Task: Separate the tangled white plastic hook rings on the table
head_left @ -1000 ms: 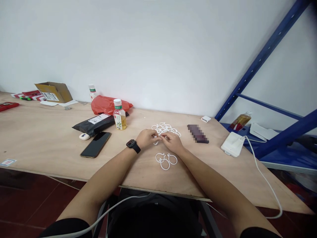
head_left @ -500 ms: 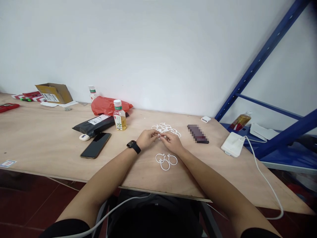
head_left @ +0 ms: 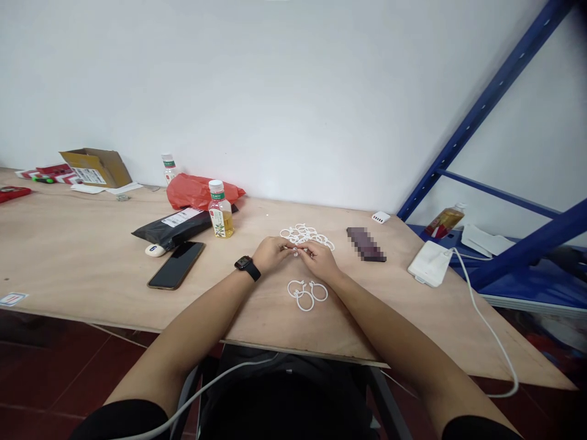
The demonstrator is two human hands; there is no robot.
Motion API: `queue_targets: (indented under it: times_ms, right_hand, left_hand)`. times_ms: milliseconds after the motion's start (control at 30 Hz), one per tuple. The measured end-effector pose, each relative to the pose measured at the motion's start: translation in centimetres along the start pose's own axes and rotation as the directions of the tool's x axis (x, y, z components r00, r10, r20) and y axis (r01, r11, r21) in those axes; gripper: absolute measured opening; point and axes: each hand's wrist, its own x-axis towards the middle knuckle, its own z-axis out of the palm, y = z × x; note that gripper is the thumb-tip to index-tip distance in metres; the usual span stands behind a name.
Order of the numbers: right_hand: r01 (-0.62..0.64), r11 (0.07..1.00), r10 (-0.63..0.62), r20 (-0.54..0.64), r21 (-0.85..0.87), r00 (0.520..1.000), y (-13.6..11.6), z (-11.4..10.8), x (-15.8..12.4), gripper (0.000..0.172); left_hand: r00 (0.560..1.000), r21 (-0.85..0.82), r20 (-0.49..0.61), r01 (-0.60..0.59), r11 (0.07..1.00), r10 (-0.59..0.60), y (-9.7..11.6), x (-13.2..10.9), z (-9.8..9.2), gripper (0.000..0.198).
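Note:
My left hand (head_left: 270, 254) and my right hand (head_left: 318, 260) meet above the plywood table (head_left: 92, 269), their fingertips pinching a small white plastic ring (head_left: 294, 249). The fingers hide most of that ring. Just beyond them lies a loose pile of similar white split rings (head_left: 306, 234), nearly touching my right fingers. Nearer me, below both hands, a short linked group of white rings (head_left: 306, 295) rests on the wood. A black smartwatch (head_left: 246, 266) sits on my left wrist.
A black smartphone (head_left: 175, 265) lies left of my hands, beside a black mailer bag (head_left: 170, 227) and a drink bottle (head_left: 221, 211). To the right are a pixelated dark object (head_left: 365, 244) and a white charger (head_left: 430, 263) with its cable. A blue metal shelf frame (head_left: 486, 146) stands at right.
The ring that hung below my fingers a second ago no longer shows beneath them. My hands stay together over the same spot, and the whole view has shifted slightly.

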Motion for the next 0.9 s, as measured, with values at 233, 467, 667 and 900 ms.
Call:
queue_targets:
  times_ms: [233, 467, 667, 900]
  right_hand:
    - [0.003, 1.000, -0.003, 0.012, -0.012, 1.000, 0.03, 0.23, -0.06, 0.016]
    - [0.014, 1.000, -0.014, 0.021, -0.009, 1.000, -0.02, 0.17, -0.14, 0.016]
    - [0.026, 1.000, -0.026, 0.021, -0.008, 0.999, -0.12, 0.07, -0.03, 0.017]
    - [0.014, 1.000, -0.014, -0.023, 0.001, 1.000, -0.18, -0.08, 0.15, 0.017]
  left_hand:
    - [0.999, 0.068, 0.033, -0.023, 0.997, 0.021, -0.10, -0.03, -0.36, 0.014]
    - [0.998, 0.086, 0.049, -0.028, 0.996, 0.024, -0.22, 0.03, -0.45, 0.017]
    - [0.998, -0.004, 0.055, -0.025, 1.000, 0.025, -0.07, 0.04, -0.37, 0.020]
    - [0.998, -0.087, -0.002, 0.057, 0.995, -0.057, -0.15, 0.17, 0.19, 0.021]
